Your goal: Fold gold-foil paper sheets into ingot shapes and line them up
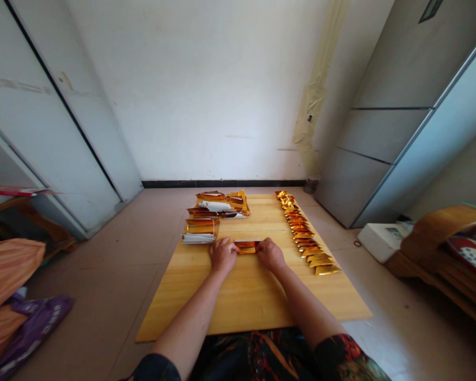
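Both hands meet at a small gold foil sheet [246, 247] in the middle of the wooden board. My left hand [223, 255] pinches its left end, fingers closed. At its right end, my right hand [270, 254] grips the foil with curled fingers. Just left of my left hand lies a stack of gold foil sheets with white edges [200, 230]. Behind that is a looser pile of gold and white foil pieces [222, 203]. Along the board's right side runs a row of several folded gold foil pieces [303, 233], overlapping one another.
The wooden board [206, 312] stands in front of me, near a white wall [206, 95]. A grey refrigerator [373, 132] is at the right, with a white box [383, 241] and wooden furniture [432, 275] nearer. Orange and purple bags [43, 323] lie at the left.
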The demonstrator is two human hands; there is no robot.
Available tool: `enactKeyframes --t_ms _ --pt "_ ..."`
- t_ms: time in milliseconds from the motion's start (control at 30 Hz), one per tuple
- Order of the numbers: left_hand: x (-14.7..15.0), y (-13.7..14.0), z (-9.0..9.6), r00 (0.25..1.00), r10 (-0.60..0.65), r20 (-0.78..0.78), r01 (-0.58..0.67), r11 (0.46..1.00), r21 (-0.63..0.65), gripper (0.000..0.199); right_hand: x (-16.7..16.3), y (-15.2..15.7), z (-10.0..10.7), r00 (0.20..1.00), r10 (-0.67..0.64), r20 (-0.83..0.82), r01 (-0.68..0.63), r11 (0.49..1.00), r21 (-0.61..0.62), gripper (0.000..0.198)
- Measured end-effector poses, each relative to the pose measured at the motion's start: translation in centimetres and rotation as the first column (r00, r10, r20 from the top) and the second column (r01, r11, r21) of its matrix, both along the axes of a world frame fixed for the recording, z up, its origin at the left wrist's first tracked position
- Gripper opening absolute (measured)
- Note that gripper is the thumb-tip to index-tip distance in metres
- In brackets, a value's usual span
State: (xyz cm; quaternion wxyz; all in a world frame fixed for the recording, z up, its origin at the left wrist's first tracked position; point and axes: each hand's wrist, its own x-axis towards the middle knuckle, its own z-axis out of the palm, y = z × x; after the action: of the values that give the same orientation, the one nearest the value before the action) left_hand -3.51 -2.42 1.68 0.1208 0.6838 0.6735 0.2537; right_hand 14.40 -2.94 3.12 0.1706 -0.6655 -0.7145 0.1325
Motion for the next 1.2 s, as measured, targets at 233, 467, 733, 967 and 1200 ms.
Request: enactKeyframes --t_ms 233,467,733,967,1200 --pt "0.0 -0.4 0.6 1.000 -0.013 0.022 0.013 1.000 -0.012 0.015 0.2 -0.5 -0.6 0.999 0.013 -0.035 -0.011 0.998 0.058 0.016" --pt "0.1 -0.3 -0.1 1.000 -0.029 -0.003 0.029 0.998 0.052 0.008 0.3 -0.3 -2.3 0.984 -0.085 -0.159 0.120 0.967 0.224 0.003" --pt "-0.1 -0.3 -0.1 1.000 -0.020 -0.012 0.021 0.995 0.101 0.018 0.4 -0.1 -2.5 0.964 -0.013 -0.266 0.083 0.964 0.253 0.022" --pt "-0.1 -0.4 -0.1 1.000 -0.014 -0.018 0.016 0.994 0.106 0.019 0.4 1.2 -0.6 0.990 -0.047 -0.135 0.055 0.997 0.060 0.018" --pt "-0.1 -0.6 0.0 0.999 -0.041 0.006 0.040 0.988 0.146 0.041 0.3 1.1 -0.3 0.999 0.054 -0.001 -0.054 0.995 0.078 0.016"
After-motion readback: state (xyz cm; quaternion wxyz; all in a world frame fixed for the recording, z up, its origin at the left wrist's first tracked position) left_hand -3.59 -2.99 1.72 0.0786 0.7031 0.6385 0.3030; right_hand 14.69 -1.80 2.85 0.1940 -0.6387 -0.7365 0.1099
